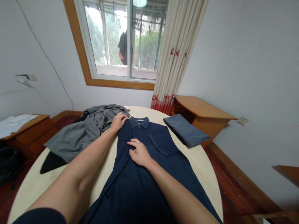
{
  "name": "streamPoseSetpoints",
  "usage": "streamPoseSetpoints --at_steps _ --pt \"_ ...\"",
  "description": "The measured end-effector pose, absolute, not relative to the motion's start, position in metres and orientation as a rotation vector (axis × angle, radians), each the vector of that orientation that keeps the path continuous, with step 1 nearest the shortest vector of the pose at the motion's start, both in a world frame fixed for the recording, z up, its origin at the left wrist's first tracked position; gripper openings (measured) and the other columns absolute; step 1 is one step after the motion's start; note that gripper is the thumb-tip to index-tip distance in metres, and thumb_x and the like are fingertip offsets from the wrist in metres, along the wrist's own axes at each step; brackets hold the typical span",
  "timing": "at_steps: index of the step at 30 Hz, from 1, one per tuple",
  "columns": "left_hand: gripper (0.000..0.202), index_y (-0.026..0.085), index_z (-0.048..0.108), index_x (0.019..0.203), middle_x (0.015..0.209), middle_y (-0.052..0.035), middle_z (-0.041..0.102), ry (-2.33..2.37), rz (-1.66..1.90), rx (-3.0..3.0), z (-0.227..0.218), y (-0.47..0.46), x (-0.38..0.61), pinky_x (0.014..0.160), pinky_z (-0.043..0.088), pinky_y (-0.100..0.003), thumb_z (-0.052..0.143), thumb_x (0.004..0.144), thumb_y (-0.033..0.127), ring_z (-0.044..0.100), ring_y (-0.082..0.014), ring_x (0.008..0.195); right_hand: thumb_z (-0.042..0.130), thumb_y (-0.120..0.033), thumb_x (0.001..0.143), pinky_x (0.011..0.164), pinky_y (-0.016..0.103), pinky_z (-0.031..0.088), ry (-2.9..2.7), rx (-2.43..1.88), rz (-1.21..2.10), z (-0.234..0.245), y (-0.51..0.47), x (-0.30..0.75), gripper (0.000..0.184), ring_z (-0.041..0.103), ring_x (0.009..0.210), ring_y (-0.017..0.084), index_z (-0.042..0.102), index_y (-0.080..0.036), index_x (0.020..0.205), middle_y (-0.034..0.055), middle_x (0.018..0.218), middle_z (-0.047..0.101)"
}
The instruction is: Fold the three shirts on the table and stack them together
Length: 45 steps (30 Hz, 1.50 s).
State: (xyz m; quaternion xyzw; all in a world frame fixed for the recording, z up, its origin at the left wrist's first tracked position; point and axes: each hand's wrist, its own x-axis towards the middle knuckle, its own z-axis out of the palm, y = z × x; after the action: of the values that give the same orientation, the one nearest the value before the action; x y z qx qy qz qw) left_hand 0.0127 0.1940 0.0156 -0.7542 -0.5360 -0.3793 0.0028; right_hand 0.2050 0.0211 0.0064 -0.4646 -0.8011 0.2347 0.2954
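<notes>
Head view: a pale, round-edged tabletop point(28, 193) fills the lower part, with a dark navy collared shirt point(130, 193) spread front up along its middle. The shirt's collar points toward the window point(116, 40), and its lower end runs out at the bottom edge. One short sleeve point(160, 145) lies folded inward across the chest on the right side, its cuff edge showing as a slanting band; a long crease runs down the left side. Left of the shirt sits a loose heap of grey clothing point(86, 133) (a black corner pokes out beneath it). Near the right rim, apart from the shirt, rests a flat, folded blue-grey garment point(187, 130). Both hands are on the shirt. The right hand point(139, 153) rests on the front below the collar, partly open, thumb and forefinger spread apart with no cloth visible between them. The left hand point(118, 122) reaches the shoulder edge beside the collar, fingers bent over; whether it pinches the fabric I cannot tell. Smallest are the buttons point(140, 133) under the collar.
</notes>
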Motion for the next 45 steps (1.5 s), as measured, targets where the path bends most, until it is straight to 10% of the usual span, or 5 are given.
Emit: streamPoseSetpoints --at_steps 9,21,29,45 --pt "0.034 0.012 0.070 0.116 0.123 -0.0129 0.066 -1.673 -1.014 -2.529 0.010 0.186 0.013 0.108 0.042 -0.034 0.051 0.095 0.030 0.059 -0.0237 0.117 0.052 -0.030 0.091 0.093 0.036 0.052 -2.244 -1.421 0.429 0.016 0.004 0.200 0.041 0.065 0.108 0.024 0.065 -0.021 0.128 0.0082 0.133 0.059" --pt "0.064 0.029 0.036 0.154 0.164 -0.0058 0.021 -1.855 -0.273 -2.680 -0.014 0.152 0.039 0.119 0.015 -0.056 0.033 0.098 0.060 0.012 -0.0329 0.152 0.051 -0.037 0.093 0.086 0.035 0.049 -2.292 -1.498 0.359 0.021 0.002 0.202 0.036 0.064 0.098 0.023 0.069 -0.025 0.122 0.0091 0.113 0.064" --pt "0.076 0.031 0.031 0.156 0.166 -0.0045 0.015 -1.972 -0.206 -2.601 -0.008 0.168 0.042 0.116 0.010 -0.065 0.033 0.092 0.072 0.005 -0.0417 0.151 0.040 -0.062 0.095 0.115 0.066 0.008 -2.167 -1.736 0.213 0.008 0.028 0.217 0.071 0.022 0.147 0.038 0.040 -0.020 0.152 0.0165 0.157 0.036" --pt "0.097 0.038 0.024 0.157 0.167 -0.0076 0.006 -2.177 -0.089 -2.528 0.009 0.212 0.029 0.110 0.020 -0.071 0.036 0.076 0.090 0.014 -0.0482 0.148 0.028 -0.075 0.092 0.115 0.067 0.001 -2.310 -1.800 0.313 0.005 0.087 0.222 0.079 0.009 0.152 0.034 0.034 -0.027 0.155 0.0095 0.165 0.019"
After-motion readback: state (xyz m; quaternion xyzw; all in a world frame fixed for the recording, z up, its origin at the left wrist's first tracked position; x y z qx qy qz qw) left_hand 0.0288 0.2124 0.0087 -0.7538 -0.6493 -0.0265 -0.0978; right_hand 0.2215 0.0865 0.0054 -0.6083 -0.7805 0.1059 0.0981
